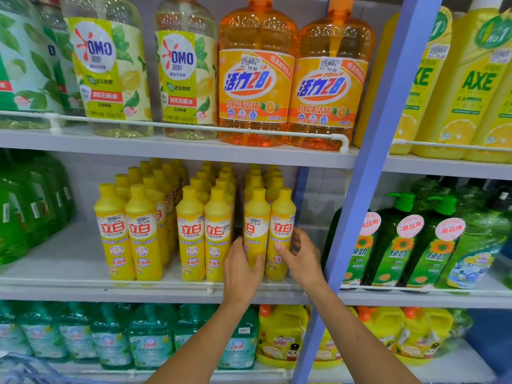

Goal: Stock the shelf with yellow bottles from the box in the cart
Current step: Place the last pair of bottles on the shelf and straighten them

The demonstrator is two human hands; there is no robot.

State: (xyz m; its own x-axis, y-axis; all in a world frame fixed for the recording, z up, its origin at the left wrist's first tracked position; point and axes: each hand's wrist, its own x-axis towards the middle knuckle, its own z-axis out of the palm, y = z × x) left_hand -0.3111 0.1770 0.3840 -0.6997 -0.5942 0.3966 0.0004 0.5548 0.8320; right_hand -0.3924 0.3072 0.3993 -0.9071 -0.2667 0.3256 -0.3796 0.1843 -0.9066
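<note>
Several slim yellow bottles stand in rows on the middle shelf (69, 256). At the right end of the front row are two of them side by side. My left hand (242, 266) grips the left one (256, 217), thumb across its lower label. My right hand (300, 257) curls its fingers round the right one (282, 214), thumb on the label. Both bottles stand upright on the shelf, touching each other. The box and the cart are out of view.
A white rail (110, 284) runs along the shelf front. A blue upright post (368, 189) stands just right of my right hand. Green bottles (25, 212) fill the shelf's left end, with bare shelf between them and the yellow rows. Large orange bottles (256, 79) stand above.
</note>
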